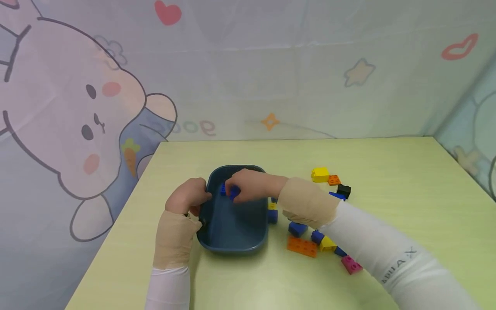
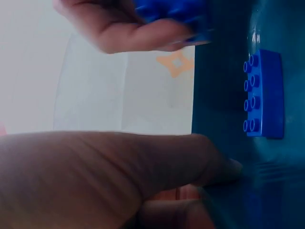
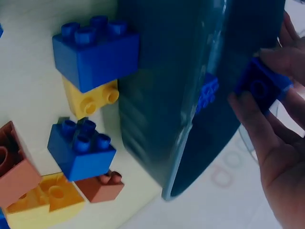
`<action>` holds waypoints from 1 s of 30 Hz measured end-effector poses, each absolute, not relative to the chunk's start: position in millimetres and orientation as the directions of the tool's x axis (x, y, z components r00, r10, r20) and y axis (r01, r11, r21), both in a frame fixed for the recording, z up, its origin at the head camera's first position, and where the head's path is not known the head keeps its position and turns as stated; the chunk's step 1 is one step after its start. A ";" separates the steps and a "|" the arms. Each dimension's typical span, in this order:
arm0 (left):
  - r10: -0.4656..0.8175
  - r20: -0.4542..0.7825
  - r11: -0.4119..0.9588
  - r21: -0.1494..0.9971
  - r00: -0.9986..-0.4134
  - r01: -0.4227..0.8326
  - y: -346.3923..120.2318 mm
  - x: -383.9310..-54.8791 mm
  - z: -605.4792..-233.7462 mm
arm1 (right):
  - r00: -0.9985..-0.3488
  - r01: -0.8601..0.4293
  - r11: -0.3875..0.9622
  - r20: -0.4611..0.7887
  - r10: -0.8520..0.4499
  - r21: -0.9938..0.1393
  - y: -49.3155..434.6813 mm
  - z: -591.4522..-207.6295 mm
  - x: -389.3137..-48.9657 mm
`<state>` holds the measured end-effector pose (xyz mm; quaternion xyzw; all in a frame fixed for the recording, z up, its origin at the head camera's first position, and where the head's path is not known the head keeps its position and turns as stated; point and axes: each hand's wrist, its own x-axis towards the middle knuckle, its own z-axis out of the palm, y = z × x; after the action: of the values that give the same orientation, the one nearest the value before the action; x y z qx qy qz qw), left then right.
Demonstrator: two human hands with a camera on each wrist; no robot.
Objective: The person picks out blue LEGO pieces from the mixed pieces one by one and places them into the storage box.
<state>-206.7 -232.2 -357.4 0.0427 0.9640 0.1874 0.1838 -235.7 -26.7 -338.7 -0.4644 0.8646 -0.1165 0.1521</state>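
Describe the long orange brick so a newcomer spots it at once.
On the table, find the dark tub. In the head view, the long orange brick lies just right of the tub's near right corner. It is clearly longer than the only other orange brick visible there, the small orange brick farther back.

Beyond the pale yellow-green table (image 1: 407, 224) I see a light cloth backdrop (image 1: 294, 86) printed with a sideways cartoon animal (image 1: 58, 107), a red heart (image 1: 168, 13), a star (image 1: 359, 72) and a carrot (image 1: 131, 161), another patterned sheet (image 1: 463, 129) to my right
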 end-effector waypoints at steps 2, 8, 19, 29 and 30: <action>0.156 -0.333 0.925 0.380 -0.930 0.019 -232.5 -206.5 -357.5 | -0.501 -0.774 0.541 -0.204 -0.841 -0.329 -31.1 -340.8 -233.8; 0.145 -0.329 0.917 0.398 -0.933 0.002 -232.8 -206.3 -357.3 | -0.473 -0.791 0.551 -0.306 -0.826 -0.264 -46.7 -350.5 -228.4; 0.151 -0.333 0.915 0.404 -0.931 0.004 -232.2 -207.7 -357.0 | -0.496 -0.751 0.625 -0.444 -0.746 -0.211 -62.3 -365.4 -214.0; 0.144 -0.335 0.909 0.417 -0.931 -0.009 -231.5 -207.3 -357.1 | -0.493 -0.766 0.616 -0.446 -0.747 -0.185 -66.0 -372.7 -206.6; 0.143 -0.335 0.908 0.420 -0.931 -0.011 -231.6 -206.7 -357.6 | -0.494 -0.766 0.616 -0.446 -0.746 -0.183 -66.3 -373.4 -205.9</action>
<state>-206.7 -231.6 -357.6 0.0344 0.9595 0.2121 0.1821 -205.9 -66.3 -373.4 -0.4377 0.8641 0.0200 0.2479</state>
